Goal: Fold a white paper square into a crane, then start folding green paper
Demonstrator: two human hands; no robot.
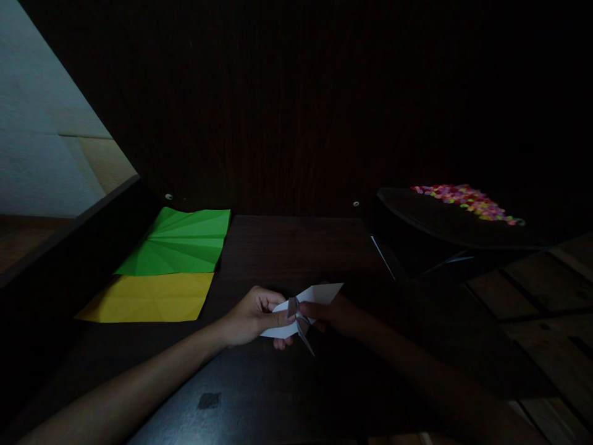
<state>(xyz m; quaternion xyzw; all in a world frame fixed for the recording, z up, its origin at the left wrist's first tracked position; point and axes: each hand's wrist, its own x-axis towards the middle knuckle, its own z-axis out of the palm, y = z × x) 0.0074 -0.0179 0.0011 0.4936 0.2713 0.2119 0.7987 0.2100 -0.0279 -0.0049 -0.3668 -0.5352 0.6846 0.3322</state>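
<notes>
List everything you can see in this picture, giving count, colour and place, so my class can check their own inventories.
Folded paper: 1, white, held between both hands
Green sheet: 1, green, creased, left on the tabletop, overlapping the yellow
Yellow sheet: 1, yellow, nearer the person
Tabletop: 1, dark brown, beneath the hands
Patch: 1, dark, near front of tabletop
Panel: 1, dark brown, behind the tabletop
Round fittings: 2, pale, low on the panel
Small pieces: too many to count, multicoloured, far right
Planks: several, brown, lower right
Wall: 1, pale, upper left
Left hand: 1, gripping the paper
Right hand: 1, dim, gripping the paper
</notes>
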